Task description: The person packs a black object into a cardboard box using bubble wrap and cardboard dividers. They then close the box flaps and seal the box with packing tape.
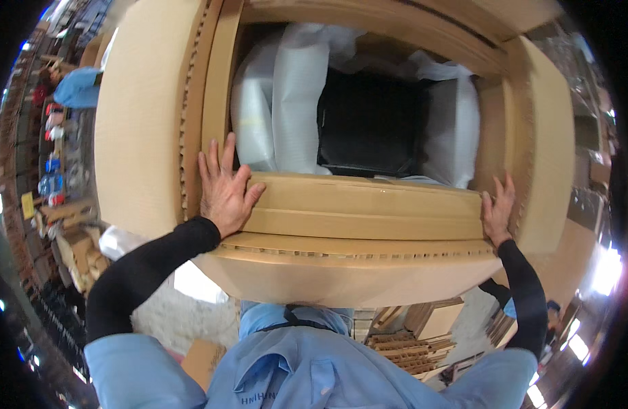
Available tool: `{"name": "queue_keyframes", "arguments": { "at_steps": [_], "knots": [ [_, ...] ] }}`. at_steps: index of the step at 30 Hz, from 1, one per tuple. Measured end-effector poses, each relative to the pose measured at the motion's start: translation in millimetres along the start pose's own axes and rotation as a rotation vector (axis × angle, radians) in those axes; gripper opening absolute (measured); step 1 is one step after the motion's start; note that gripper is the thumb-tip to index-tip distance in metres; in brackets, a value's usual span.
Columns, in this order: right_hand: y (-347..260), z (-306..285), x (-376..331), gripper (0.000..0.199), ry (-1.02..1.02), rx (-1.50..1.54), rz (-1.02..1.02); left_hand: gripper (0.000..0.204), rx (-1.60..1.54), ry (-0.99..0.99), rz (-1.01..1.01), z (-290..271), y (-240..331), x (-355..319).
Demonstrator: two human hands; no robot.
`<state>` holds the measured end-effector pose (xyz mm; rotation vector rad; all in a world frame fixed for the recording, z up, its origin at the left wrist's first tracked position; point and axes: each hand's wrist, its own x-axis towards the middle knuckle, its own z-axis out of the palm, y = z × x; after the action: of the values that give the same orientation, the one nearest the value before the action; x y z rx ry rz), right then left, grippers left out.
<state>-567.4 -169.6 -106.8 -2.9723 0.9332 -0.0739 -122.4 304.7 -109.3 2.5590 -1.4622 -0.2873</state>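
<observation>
From the head camera, a large open cardboard box (144,123) fills most of the view, its flaps folded outward on the left, right and near sides. The left hand (222,187) lies flat on the near left corner, fingers spread and extended, the palm pressing the folded near flap (368,204) where it meets the left inner wall — it grips nothing, only presses. The right hand (498,211) rests on the near right corner, fingers straight and pointing up along the right wall, also open against the cardboard. Both forearms wear black sleeves, coming out of a light blue shirt (307,375) at the lower edge.

Inside the box sits a black object (372,123), wrapped on its left and right sides in white foam sheeting (280,102) — its top face is uncovered. Below the box, stacked cardboard pieces (409,347) lie on the floor.
</observation>
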Motion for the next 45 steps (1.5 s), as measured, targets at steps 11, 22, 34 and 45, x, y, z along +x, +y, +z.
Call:
{"name": "queue_keyframes", "arguments": {
  "at_steps": [11, 22, 34, 45],
  "knots": [
    [-255.0, -48.4, -52.0, 0.053, 0.649, 0.307, 0.520, 0.039, -0.470, -0.075, 0.624, -43.3, 12.4, -11.5],
    [-575.0, 25.5, -302.9, 0.040, 0.537, 0.880, 0.987, 0.043, -0.033, -0.162, 1.179, -33.5, -28.4, -46.9],
    [-722.5, 103.6, -769.5, 0.037, 1.280, 0.501, 2.203, 0.059, 0.339, -0.008, 1.044, -29.4, 30.3, -94.1],
    [-936.4, 126.8, -909.2, 0.027, 1.585, 0.359, 2.802, 0.072, 0.095, -0.246, 1.390, 96.0, 295.4, -356.0]
  ]
}}
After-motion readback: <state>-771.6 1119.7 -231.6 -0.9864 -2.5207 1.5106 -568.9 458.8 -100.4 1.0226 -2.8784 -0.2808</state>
